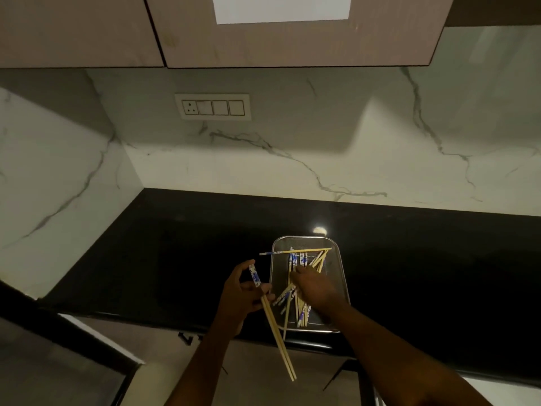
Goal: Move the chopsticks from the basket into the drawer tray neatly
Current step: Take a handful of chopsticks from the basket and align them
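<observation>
We judge gathering in hand: left hand (238, 298) pinches two chopsticks (276, 329) beside the basket (341, 259); right hand (314, 290) lies on its pile (301, 313), grip unclear. Next: lift one stick clear.

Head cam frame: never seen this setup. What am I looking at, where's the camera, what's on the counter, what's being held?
There is no robot here. A person works with bare hands, and the single wide-angle camera sits on their head, looking forward and down. That is why both arms enter from the bottom edge.

On the black countertop stands a metal mesh basket holding a jumble of loose chopsticks, wooden with blue-patterned ends.

The left hand grips a pair of chopsticks, patterned ends up, just beside the basket. The right hand reaches into the basket onto the pile; whether it has gripped any is not clear.

Behind are a marble wall with a switch plate, and a cabinet above.
</observation>
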### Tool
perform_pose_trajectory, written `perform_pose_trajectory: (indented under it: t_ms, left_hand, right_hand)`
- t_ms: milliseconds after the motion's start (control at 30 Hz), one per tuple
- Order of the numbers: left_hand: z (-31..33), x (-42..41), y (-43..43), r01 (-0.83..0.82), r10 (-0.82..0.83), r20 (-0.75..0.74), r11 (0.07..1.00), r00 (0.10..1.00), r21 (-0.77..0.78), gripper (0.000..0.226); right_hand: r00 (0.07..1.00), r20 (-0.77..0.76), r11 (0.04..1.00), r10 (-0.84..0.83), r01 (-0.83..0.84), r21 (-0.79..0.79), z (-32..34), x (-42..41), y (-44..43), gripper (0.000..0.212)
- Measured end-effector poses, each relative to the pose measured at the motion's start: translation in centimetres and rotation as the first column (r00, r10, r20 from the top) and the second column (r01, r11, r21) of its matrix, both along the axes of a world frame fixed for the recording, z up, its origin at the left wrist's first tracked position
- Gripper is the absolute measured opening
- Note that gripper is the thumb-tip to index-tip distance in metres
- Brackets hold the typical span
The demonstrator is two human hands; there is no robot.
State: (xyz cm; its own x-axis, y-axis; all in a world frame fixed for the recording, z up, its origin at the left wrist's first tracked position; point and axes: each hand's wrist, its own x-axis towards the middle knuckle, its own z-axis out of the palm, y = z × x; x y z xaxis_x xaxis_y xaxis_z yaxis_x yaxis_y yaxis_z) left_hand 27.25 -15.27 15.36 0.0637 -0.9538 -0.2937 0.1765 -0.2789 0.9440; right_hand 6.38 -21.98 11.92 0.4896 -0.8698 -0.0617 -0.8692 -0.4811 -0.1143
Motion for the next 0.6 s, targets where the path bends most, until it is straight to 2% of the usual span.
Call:
perform_pose_trajectory:
  t_ms: [67,167,233,300,367,433,467,533,600]
  left_hand:
    - [0.2,-0.2,0.0,0.0,0.001,0.011,1.0,1.0,-0.008,0.072]
    - [0.3,-0.3,0.0,-0.021,0.021,0.023,0.999,1.0,-0.026,0.071]
    - [0.4,-0.3,0.0,-0.039,0.041,0.034,0.999,0.999,-0.037,0.071]
    - [0.7,-0.5,-0.1,-0.047,0.048,0.035,0.998,0.998,-0.048,0.071]
    - [1.1,-1.0,-0.2,-0.038,0.04,0.025,0.997,0.999,-0.063,0.071]
    - [1.6,-1.8,-0.4,-0.016,0.018,0.014,0.997,1.0,-0.08,0.071]
    - [2.0,-2.2,-0.5,0.0,0.002,0.015,0.996,1.0,-0.092,0.071]
    - [2.8,-3.5,-0.5,0.05,-0.045,0.038,0.991,0.998,-0.127,0.068]
    - [3.6,-5.0,-0.4,0.098,-0.087,0.073,0.984,0.993,-0.152,0.067]
  right_hand:
    - [0.999,0.003,0.999,0.032,-0.031,-0.044,0.1,-0.3,-0.1,0.039]
    - [0.997,0.077,0.992,-0.004,0.013,-0.123,0.4,-1.3,0.0,0.028]
    - [0.959,0.27,0.982,-0.087,0.127,-0.136,1.2,-2.0,0.1,0.024]
    - [0.854,0.49,0.955,-0.177,0.269,-0.124,3.2,-2.6,0.1,0.023]
    - [0.716,0.661,0.948,-0.225,0.318,-0.022,5.9,-2.8,0.6,0.017]
    - [0.546,0.793,0.96,-0.271,0.207,0.186,7.8,-2.6,1.7,0.013]
    - [0.49,0.805,0.942,-0.334,0.148,0.301,8.3,-2.5,2.4,0.012]
    - [0.464,0.779,0.894,-0.422,0.074,0.441,8.5,-2.7,3.9,0.011]
    - [0.465,0.764,0.873,-0.448,0.043,0.485,8.4,-2.9,5.5,0.012]
